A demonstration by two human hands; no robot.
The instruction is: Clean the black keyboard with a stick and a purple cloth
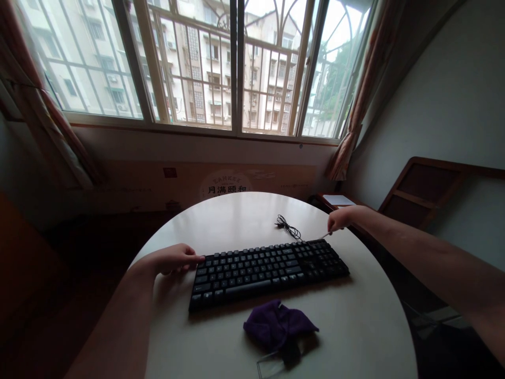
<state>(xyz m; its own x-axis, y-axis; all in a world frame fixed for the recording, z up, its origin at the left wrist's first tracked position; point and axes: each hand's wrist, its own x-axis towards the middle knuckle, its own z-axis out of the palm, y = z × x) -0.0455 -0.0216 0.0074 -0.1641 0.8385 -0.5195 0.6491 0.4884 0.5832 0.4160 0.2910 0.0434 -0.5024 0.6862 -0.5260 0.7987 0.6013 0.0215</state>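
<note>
A black keyboard (268, 273) lies on the white round table (189, 347), tilted slightly so that its right end is farther away. My left hand (179, 259) is closed at its far left corner, the thumb pressed on the top edge and the other fingers partly hidden. My right hand (340, 218) is in a fist beyond the far right corner. From it a thin light stick (325, 235) points down to the keyboard's back edge; its kind is too small to tell. The keyboard's coiled black cable (289, 226) rests behind it.
A crumpled purple cloth (276, 323) lies in front of the keyboard. Next to it is a black piece (291, 352) with a clear frame-like part. A printed cardboard box (185, 181) stands behind the table under the window. A wooden chair (418, 184) is at right.
</note>
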